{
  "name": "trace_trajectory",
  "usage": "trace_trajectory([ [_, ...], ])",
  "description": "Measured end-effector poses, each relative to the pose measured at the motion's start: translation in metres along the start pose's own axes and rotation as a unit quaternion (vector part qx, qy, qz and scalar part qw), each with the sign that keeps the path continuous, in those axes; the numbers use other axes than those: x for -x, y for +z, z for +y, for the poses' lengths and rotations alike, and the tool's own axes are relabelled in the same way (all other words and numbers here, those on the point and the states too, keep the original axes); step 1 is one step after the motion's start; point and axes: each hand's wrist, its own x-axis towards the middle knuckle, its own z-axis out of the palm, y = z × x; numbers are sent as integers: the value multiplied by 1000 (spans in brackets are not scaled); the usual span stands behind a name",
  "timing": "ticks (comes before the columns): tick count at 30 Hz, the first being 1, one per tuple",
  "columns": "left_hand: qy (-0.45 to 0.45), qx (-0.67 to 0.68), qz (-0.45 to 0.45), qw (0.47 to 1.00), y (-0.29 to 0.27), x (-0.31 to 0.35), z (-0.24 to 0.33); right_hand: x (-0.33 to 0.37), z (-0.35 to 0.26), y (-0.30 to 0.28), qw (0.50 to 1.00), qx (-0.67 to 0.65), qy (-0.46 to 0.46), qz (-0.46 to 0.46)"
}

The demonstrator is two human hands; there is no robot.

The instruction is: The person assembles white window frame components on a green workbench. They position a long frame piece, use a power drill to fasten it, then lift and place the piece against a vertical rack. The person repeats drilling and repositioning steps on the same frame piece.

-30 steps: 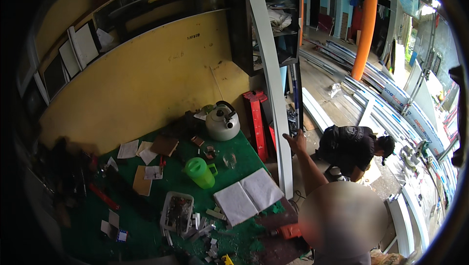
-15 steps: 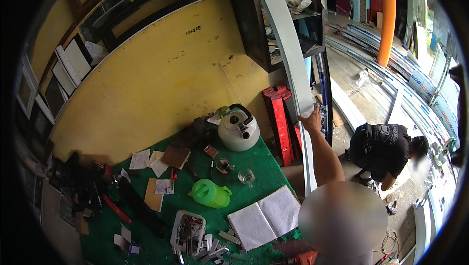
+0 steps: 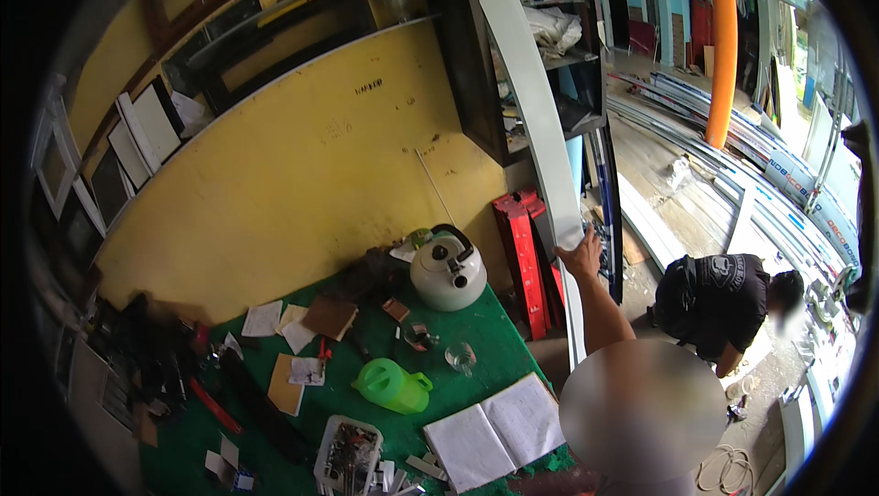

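Neither of my hands is in view. A long white flat profile (image 3: pixel 531 84) stands tilted in front of the dark shelf. Another person's hand (image 3: pixel 584 253) touches its right edge with fingers spread; that arm leads down to the person's blurred head (image 3: pixel 641 409) at the lower right. Left of them, an open notebook (image 3: pixel 494 432) lies on the green-covered table (image 3: pixel 375 446). Near it stand a green lidded pitcher (image 3: pixel 392 386), a clear glass mug (image 3: pixel 461 358) and a white kettle (image 3: pixel 448 269). A white tub (image 3: pixel 348 455) holds small metal pieces.
Red boxes or bars (image 3: pixel 520 263) lean beside the table. A second person in black (image 3: pixel 714 299) bends low at the right. Long profiles (image 3: pixel 705 144) cover the floor beyond, near an orange pipe (image 3: pixel 721 48). A dark shelf unit (image 3: pixel 458 48) stands at the back.
The view has tilted slightly upward, so most things sit lower in it. The top end of the white profile has come into view. The other person's hand stays at its edge.
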Motion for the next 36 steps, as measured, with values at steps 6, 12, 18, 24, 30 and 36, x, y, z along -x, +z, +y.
trace_trajectory([
  [6,6,1,6,1000,-3,-5,4,-8,-15,10,999,-17,50,-14],
  [12,4,4,12,1000,-7,-8,6,-3,-15,3,999,0,34,-19],
  [18,11,14,6,1000,-11,-3,4,10,1,-33,1000,-5,-14,-3],
  [24,29,30,-4,999,-20,15,-6,40,38,-109,992,-33,-122,28],
  [30,55,43,-14,997,-33,43,-24,72,-1,-267,916,-310,-236,-100],
  [36,88,61,-18,994,-52,75,-56,118,-95,-391,937,-262,-230,-13],
])
